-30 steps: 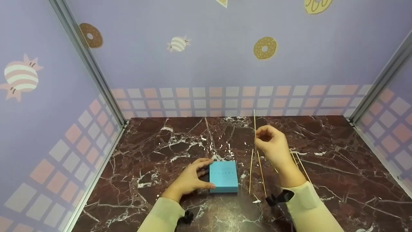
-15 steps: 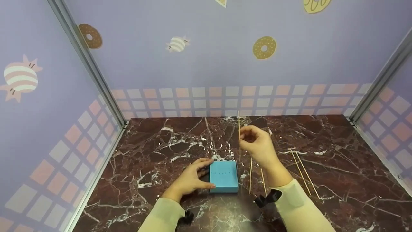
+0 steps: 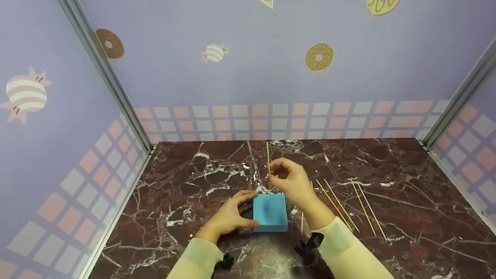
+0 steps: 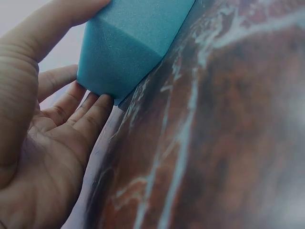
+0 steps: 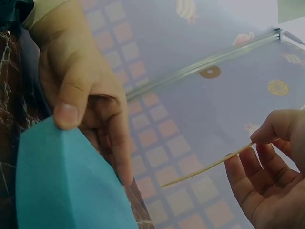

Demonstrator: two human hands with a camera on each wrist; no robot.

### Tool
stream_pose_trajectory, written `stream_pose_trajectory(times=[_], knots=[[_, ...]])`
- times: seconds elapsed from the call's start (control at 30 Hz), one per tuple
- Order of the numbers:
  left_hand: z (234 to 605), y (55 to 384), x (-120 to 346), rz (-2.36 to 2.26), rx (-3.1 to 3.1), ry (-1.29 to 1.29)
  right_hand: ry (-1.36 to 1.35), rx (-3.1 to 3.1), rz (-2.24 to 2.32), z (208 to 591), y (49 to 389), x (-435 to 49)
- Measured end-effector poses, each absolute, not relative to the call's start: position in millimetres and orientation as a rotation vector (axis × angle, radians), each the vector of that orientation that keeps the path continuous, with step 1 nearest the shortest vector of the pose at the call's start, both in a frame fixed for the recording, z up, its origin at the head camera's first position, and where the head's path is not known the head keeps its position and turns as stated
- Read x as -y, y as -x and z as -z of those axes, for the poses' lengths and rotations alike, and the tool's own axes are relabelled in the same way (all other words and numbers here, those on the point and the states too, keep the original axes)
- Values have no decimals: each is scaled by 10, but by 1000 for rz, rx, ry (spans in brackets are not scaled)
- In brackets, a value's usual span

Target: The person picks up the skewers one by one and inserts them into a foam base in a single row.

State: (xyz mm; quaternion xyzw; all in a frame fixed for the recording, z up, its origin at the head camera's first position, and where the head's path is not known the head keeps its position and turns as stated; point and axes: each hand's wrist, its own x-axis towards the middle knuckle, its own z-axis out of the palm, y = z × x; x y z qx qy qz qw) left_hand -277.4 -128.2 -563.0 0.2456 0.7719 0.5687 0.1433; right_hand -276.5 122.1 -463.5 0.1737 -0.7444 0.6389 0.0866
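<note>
A square light-blue block (image 3: pixel 270 216), with a row of small dark dots across its top, lies flat on the table. My left hand (image 3: pixel 224 219) holds it from the left, thumb at the near corner and fingers along the far side. In the left wrist view, fingertips touch the side of the block (image 4: pixel 119 62). Between thumb and index finger my right hand (image 3: pixel 294 186) pinches a thin wooden skewer (image 3: pixel 267 155) upright. The skewer's lower end overlaps the block's far part in the head view. The right wrist view shows the skewer (image 5: pixel 205 170) slightly bent.
Several more wooden skewers (image 3: pixel 364 207) lie on the dark red marbled table (image 3: pixel 426 193) to the right, one partly hidden behind my right forearm. Patterned purple walls (image 3: pixel 263 77) enclose the table at the back and both sides.
My right hand has moved left with the skewer, from right of the block to above its far part, and lower. The left hand and the block have stayed in place.
</note>
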Motion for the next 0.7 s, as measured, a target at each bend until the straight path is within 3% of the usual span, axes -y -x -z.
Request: stream_pose_trajectory(times=[0.7], knots=[[5618, 2762, 1281, -1659, -2189, -693, -665, 2337, -1881, 4876, 2729, -984]])
